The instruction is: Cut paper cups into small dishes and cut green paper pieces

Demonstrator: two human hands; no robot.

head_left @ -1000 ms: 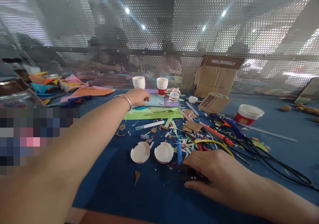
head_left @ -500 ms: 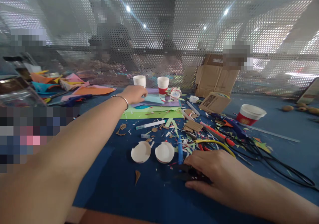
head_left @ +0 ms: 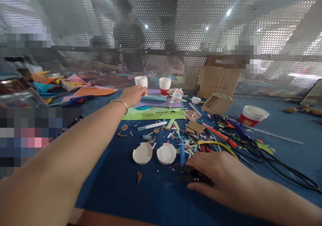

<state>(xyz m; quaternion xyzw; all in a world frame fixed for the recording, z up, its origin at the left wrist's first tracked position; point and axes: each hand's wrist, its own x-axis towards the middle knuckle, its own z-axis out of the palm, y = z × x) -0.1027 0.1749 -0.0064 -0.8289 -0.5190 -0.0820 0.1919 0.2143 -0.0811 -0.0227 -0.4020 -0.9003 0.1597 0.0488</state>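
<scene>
My left hand [head_left: 133, 94] reaches far across the table, its fingers closed at the left end of a light blue sheet of paper [head_left: 158, 98]; the fingertips are partly hidden. Just behind those fingers stands a stack of white paper cups [head_left: 141, 80]. Another stack, of red and white paper cups [head_left: 165, 86], is to its right. Near the front right, my right hand [head_left: 213, 170] grips black snips [head_left: 188, 175], blades pointing left. Two shallow cut-off cup bottoms [head_left: 142, 153] lie left of the snips, one beside the other.
Paper scraps [head_left: 173, 128], a marker [head_left: 152, 125], a yellow-handled tool [head_left: 217, 144] and a hot glue gun [head_left: 237, 128] with a black cord crowd the middle and right. A red and white cup [head_left: 253, 115] stands right. Cardboard boxes [head_left: 218, 80] lean near the perforated screen [head_left: 186, 24].
My left hand has drawn back slightly to the left. The light blue paper now lies flatter and farther back on the purple sheet. My right hand has stayed in place with the snips.
</scene>
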